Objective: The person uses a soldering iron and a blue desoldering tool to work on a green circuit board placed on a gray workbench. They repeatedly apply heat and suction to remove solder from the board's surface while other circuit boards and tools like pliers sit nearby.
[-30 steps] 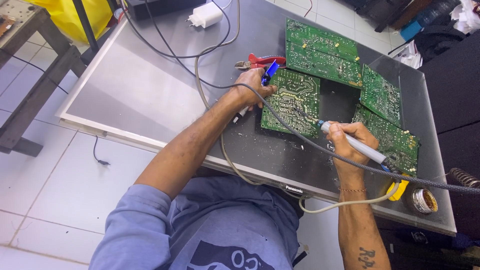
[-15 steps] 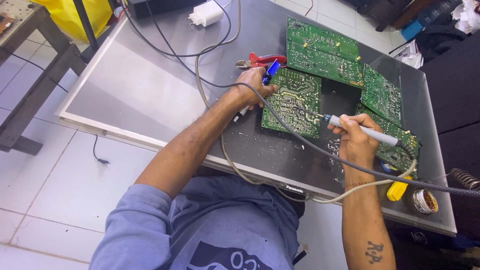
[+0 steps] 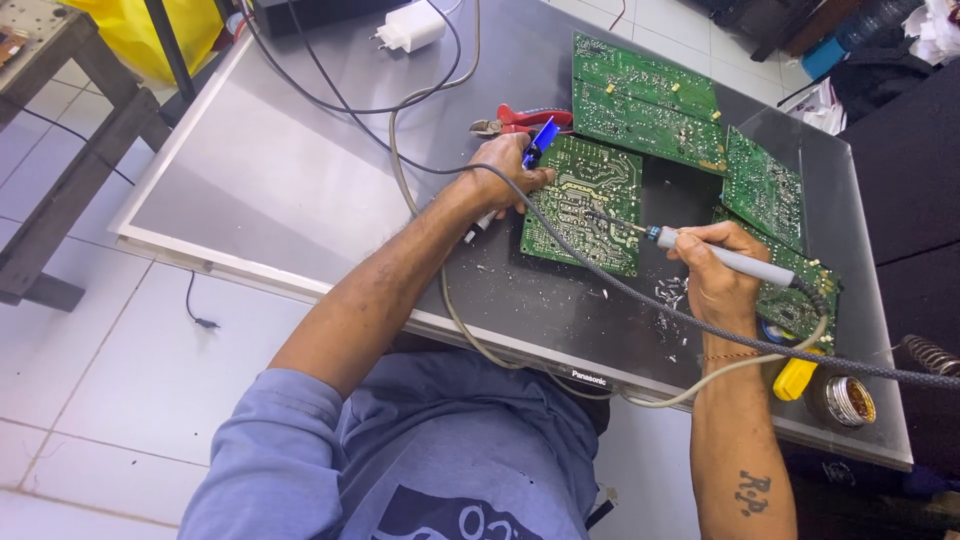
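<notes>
Clearly, a grey soldering iron [image 3: 725, 260] is gripped like a pen in the closed right hand [image 3: 715, 275], its tip on the green circuit board [image 3: 585, 205], which is steadied on the grey panel [image 3: 300, 190] by the left hand [image 3: 510, 170], fingers closed around a blue-tipped tool [image 3: 540, 140]

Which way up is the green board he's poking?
Solder side up: the circuit board lies flat showing silvery traces, with the soldering iron tip on it.

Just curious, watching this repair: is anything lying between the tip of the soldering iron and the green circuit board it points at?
Nothing visible. The right hand holds the soldering iron with its tip over the bare circuit board. The left hand rests at the board's left edge, and the grey cable crosses the board's lower part, below the tip.
</notes>
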